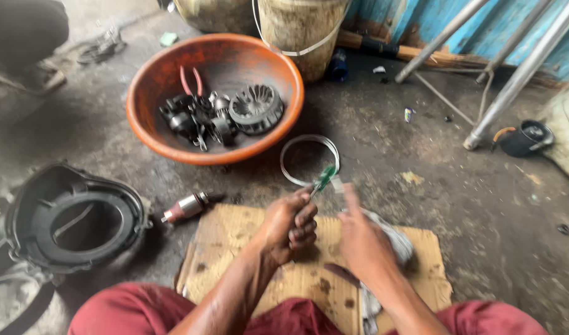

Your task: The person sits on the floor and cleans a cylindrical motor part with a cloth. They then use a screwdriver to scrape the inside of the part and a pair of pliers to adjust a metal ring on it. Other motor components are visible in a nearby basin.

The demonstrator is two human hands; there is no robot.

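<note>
Floor: grey, oil-stained concrete. I look down at it from head height, so everything lies within arm's reach of where I sit.

Basin: wide orange plastic bowl ahead and to my left. I judge it serves to keep loose parts together; it holds dark metal engine parts and red-handled pliers.

Black housing: round, hollow plastic cover lying open side up at my far left, well apart from my hands.

Cardboard: flat brown sheet, spotted with oil, spread just in front of my knees as a work mat, as I read it.

Wire ring: thin pale hoop on the floor between basin and cardboard.

Cylinder part: small metal and copper-coloured piece lying just beside the cardboard's left corner.

Left hand: fist closed round the screwdriver, gripping low on the handle.

Right hand: blurred; it rests on a pale rag on the cardboard, though I cannot tell whether the fingers grip it.

Screwdriver: green see-through handle, sticking up out of my left fist above the cardboard's far edge; the shaft is hidden.
</note>
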